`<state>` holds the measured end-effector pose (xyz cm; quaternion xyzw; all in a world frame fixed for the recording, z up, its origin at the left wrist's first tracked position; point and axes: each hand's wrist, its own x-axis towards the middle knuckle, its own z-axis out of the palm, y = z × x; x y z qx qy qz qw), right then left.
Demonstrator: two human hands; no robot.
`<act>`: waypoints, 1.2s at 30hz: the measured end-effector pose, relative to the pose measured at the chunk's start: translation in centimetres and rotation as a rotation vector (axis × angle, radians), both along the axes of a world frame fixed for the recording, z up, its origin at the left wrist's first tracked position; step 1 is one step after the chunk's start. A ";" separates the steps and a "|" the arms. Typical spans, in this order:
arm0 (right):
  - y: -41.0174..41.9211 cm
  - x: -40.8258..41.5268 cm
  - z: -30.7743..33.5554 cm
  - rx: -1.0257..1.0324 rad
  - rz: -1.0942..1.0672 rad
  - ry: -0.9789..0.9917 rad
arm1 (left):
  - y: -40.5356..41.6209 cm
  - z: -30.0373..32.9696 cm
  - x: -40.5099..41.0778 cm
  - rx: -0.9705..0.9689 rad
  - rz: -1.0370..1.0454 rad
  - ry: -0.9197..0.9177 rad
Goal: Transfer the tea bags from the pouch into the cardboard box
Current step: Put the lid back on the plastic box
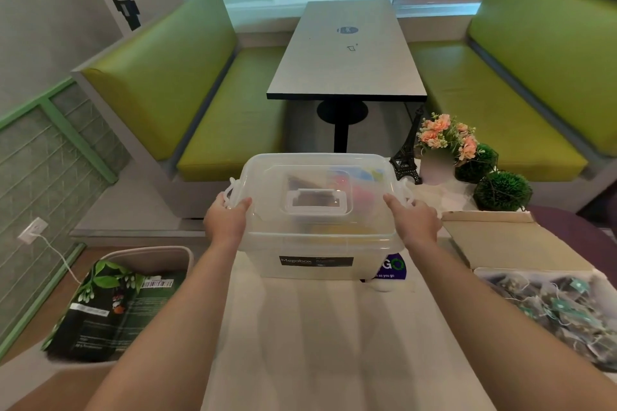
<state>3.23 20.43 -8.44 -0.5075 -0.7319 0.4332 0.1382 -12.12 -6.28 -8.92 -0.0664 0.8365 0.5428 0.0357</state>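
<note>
I note both hands on a clear plastic tub [317, 237] that sits at the middle of the white tabletop [334, 327], its lid closed and its long axis running left to right across my view. The left hand [227, 220] is clamped on the tub's left end, thumb on the lid and fingers curled around the side latch; the right hand [415, 218] grips the right end the same way. Coloured items show dimly through the lid, too blurred to identify. The pouch [110, 314], dark with green leaf print and a barcode, stands tilted in a beige bin [147, 252] at the lower left, off the tabletop, its long axis leaning from lower left to upper right. The cardboard box [510, 240] lies open on the right side of the tabletop, flap raised toward the far edge. The tea bags [561, 310] fill its near portion in a loose heap, strings and green tags pointing in mixed directions. Beyond the box stand potted flowers [444, 137] and a small tower model [405, 153].
</note>
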 end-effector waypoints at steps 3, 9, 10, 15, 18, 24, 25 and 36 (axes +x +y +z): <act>-0.1 -0.2 -0.2 0.040 0.015 -0.028 | 0.2 -0.2 0.0 -0.048 -0.002 0.010; -0.5 -0.5 -0.3 0.072 0.020 -0.044 | 0.4 -0.8 -0.3 -0.209 -0.011 0.091; -0.5 -0.5 -0.4 0.071 0.019 -0.034 | 0.5 -0.9 -0.3 -0.230 -0.016 0.085; -0.6 -0.5 -0.5 0.058 0.019 0.034 | 1.5 -0.4 0.1 -0.606 -0.155 0.334; -0.6 -0.6 -0.7 0.075 0.020 0.054 | 1.9 0.0 0.2 -0.676 -0.416 0.452; -0.5 -0.8 -1.1 0.102 0.007 0.076 | 1.4 -0.2 0.0 -0.716 -0.473 0.406; -0.5 -0.8 -1.2 0.112 0.007 0.073 | 1.4 -0.2 0.0 -0.713 -0.463 0.399; -0.6 -0.5 -0.5 0.268 0.116 -0.111 | 1.8 0.0 0.2 -0.737 -0.469 0.373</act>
